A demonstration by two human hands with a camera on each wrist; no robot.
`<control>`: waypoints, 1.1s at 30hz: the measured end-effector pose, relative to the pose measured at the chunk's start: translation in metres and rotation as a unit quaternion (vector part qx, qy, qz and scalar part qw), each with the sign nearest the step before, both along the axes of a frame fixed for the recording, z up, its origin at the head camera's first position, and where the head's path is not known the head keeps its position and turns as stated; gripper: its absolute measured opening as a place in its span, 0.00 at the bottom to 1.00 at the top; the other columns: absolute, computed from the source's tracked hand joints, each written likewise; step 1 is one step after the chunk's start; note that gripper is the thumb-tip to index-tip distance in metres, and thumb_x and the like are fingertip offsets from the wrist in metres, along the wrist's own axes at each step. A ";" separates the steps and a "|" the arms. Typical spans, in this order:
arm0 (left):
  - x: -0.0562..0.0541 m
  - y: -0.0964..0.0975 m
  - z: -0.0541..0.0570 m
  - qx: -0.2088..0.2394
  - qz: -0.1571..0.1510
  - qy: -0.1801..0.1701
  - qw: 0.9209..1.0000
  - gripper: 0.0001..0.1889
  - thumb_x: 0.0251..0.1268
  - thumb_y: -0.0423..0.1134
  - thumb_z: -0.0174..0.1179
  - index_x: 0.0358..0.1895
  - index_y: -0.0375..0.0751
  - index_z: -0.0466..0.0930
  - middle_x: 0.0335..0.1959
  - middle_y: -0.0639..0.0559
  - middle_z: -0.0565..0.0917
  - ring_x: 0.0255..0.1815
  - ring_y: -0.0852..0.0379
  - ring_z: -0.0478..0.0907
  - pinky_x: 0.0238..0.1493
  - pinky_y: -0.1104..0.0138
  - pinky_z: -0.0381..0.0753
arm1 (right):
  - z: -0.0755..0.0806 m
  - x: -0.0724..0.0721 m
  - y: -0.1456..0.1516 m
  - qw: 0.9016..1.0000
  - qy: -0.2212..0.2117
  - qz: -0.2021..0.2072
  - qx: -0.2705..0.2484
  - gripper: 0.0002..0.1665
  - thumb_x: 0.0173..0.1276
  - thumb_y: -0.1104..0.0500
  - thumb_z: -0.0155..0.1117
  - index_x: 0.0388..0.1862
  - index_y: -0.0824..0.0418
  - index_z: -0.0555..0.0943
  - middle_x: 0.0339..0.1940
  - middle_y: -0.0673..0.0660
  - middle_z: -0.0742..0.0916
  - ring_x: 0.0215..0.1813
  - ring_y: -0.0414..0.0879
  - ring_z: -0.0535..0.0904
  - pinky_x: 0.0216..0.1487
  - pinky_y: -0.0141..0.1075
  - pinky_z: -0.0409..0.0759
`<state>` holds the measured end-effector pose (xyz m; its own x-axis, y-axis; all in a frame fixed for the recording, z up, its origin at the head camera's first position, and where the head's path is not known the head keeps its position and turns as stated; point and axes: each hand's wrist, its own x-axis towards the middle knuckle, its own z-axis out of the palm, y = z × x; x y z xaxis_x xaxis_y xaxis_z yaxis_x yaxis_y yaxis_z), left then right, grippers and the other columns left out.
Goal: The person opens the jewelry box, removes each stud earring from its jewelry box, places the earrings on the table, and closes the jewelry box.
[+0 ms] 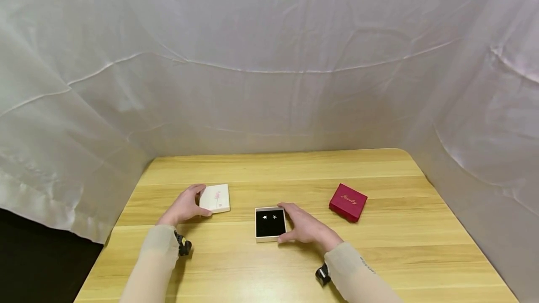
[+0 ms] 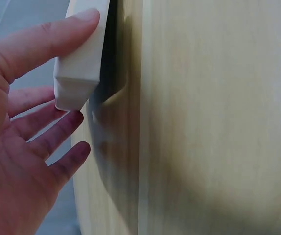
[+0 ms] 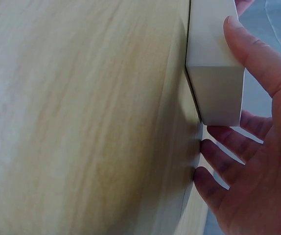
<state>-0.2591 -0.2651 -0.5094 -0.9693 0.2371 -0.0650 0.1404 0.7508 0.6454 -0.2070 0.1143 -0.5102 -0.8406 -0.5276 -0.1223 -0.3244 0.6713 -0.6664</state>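
Observation:
On the left of the table, my left hand point(image 1: 184, 205) holds a white box lid point(image 1: 215, 198) with a pink flower print, thumb along its near side and fingers at the far side. A dark shadow shows under the lid's edge in the left wrist view. Near the middle sits an open white jewelry box point(image 1: 270, 239) with a black insert point(image 1: 270, 228). Two small star-shaped earrings point(image 1: 269, 217) lie on that insert. My right hand point(image 1: 304, 225) grips the box from its right side, thumb at the near corner and index finger at the far one.
A dark red box point(image 1: 347, 202) with gold lettering reading "Jewelry" sits at the right, turned at an angle. Pale grey cloth point(image 1: 269, 106) hangs behind and beside the wooden table point(image 1: 278, 167). Cameras point(image 1: 323, 275) are strapped at both wrists.

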 end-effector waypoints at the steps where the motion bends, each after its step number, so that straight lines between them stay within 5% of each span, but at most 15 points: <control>1: -0.001 0.000 0.000 -0.002 -0.002 0.001 1.000 0.50 0.43 0.38 0.80 0.69 0.23 0.62 0.67 0.27 0.65 0.63 0.33 0.67 0.65 0.42 0.64 | 0.000 0.000 0.000 1.000 0.000 0.000 0.001 0.57 0.52 0.47 0.80 0.75 0.63 0.61 0.72 0.62 0.69 0.72 0.57 0.63 0.72 0.52 0.60; 8: -0.004 0.000 -0.002 -0.016 -0.009 0.025 1.000 0.36 0.47 0.35 0.77 0.61 0.26 0.72 0.67 0.24 0.64 0.66 0.28 0.63 0.66 0.40 0.61 | 0.000 -0.002 0.000 1.000 0.003 0.004 -0.002 0.57 0.52 0.46 0.80 0.74 0.64 0.61 0.71 0.64 0.69 0.72 0.58 0.63 0.72 0.52 0.59; 22: -0.002 -0.002 -0.002 -0.022 0.001 0.013 1.000 0.35 0.52 0.29 0.69 0.66 0.23 0.68 0.71 0.25 0.59 0.68 0.26 0.59 0.67 0.40 0.60 | -0.001 -0.002 0.001 1.000 0.007 0.007 -0.002 0.57 0.53 0.47 0.80 0.75 0.65 0.60 0.71 0.65 0.69 0.72 0.59 0.62 0.71 0.54 0.60; 33: 0.005 0.000 0.008 -0.014 0.008 0.024 1.000 0.37 0.58 0.37 0.69 0.68 0.23 0.64 0.70 0.24 0.60 0.67 0.25 0.59 0.67 0.38 0.57 | 0.001 -0.001 0.002 1.000 0.002 0.003 -0.002 0.57 0.53 0.46 0.79 0.75 0.64 0.60 0.72 0.64 0.69 0.72 0.59 0.63 0.72 0.53 0.60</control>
<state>-0.2537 -0.2646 -0.5012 -0.9753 0.2193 -0.0244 0.1581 0.7716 0.6162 -0.2078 0.1158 -0.5088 -0.8377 -0.5334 -0.1174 -0.3313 0.6671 -0.6673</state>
